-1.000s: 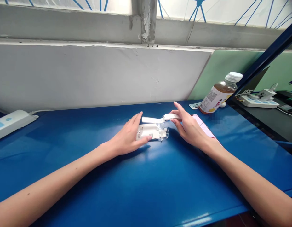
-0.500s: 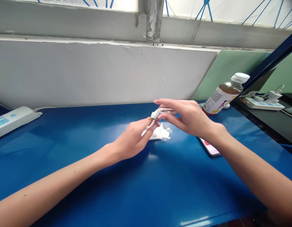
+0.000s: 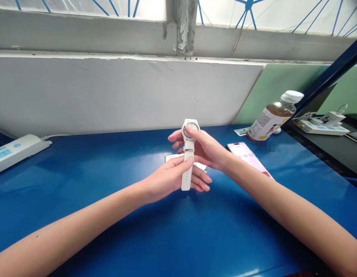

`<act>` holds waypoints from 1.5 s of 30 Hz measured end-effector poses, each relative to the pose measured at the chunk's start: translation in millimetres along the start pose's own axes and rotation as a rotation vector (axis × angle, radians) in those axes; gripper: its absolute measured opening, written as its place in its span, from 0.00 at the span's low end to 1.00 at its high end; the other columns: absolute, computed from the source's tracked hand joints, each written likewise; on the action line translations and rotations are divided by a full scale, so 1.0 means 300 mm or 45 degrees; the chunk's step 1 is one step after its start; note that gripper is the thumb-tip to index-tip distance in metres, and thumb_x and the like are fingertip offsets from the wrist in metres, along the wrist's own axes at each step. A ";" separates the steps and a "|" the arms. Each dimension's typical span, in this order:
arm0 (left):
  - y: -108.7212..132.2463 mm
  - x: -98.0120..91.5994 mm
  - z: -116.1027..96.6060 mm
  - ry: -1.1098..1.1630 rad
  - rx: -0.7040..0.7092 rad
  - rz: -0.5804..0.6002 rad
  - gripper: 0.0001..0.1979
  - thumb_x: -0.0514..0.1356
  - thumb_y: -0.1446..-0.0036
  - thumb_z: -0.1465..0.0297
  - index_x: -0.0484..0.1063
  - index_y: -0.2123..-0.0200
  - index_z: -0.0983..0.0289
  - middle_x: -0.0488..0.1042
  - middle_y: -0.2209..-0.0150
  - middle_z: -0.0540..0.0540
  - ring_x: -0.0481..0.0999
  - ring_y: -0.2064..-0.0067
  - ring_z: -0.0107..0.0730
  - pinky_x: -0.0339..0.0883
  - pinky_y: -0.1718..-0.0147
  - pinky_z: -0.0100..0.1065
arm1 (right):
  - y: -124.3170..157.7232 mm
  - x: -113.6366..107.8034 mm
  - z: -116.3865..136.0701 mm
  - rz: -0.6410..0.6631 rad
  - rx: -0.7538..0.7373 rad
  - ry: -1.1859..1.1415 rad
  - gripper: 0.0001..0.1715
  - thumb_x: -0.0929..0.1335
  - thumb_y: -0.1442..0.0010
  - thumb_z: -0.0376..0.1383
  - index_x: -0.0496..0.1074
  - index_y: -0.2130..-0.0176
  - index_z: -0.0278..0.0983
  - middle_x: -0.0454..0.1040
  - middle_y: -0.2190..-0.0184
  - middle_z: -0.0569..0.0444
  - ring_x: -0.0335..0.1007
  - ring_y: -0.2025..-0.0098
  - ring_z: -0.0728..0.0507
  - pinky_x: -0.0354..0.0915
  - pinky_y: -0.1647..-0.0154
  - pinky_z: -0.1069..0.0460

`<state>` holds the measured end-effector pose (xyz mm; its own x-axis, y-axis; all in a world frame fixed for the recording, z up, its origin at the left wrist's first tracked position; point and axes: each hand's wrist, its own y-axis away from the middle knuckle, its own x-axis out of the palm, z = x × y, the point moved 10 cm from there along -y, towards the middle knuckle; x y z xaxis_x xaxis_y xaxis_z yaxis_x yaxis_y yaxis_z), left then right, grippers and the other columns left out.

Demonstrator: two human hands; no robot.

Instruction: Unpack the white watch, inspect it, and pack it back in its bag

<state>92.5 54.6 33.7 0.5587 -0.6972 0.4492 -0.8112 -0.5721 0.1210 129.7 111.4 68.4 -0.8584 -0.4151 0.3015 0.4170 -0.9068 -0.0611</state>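
Observation:
A white wristwatch (image 3: 187, 169) is held upright between both hands, its round face toward me and its strap hanging down. My left hand (image 3: 175, 173) pinches the lower strap, thumb in front and fingers behind. Higher up, my right hand (image 3: 210, 148) grips the watch case, with the thumb lying over the dial and the other fingers behind it. Part of the dial is covered by that thumb. Behind the hands, a white package (image 3: 169, 157) lies on the blue table (image 3: 109, 161), mostly hidden.
At the right, a phone (image 3: 244, 152) showing a timer lies partly behind my right forearm. Beyond it stand a capped drink bottle (image 3: 270, 119) and a small printed card (image 3: 241, 131). Power strips sit at the left (image 3: 19, 152) and far right (image 3: 322, 127). A wall (image 3: 123, 92) closes off the back.
The watch has turned from edge-on to face me, its strap now hanging straight down. My right hand has shifted left, its thumb now on the dial, uncovering more of the phone.

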 end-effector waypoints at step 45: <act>0.007 -0.024 -0.041 0.150 0.106 -0.089 0.20 0.64 0.36 0.71 0.68 0.42 0.61 0.73 0.42 0.63 0.73 0.41 0.49 0.66 0.43 0.46 | 0.047 0.025 0.151 -0.166 -0.368 0.608 0.13 0.71 0.38 0.47 0.82 0.62 0.43 0.77 0.49 0.51 0.69 0.43 0.38 0.70 0.52 0.47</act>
<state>84.5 63.8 41.6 0.5851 -0.6017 0.5437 -0.7512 -0.6547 0.0838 142.6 98.9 112.8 -0.9649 -0.2249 -0.1353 0.2579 -0.9081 -0.3299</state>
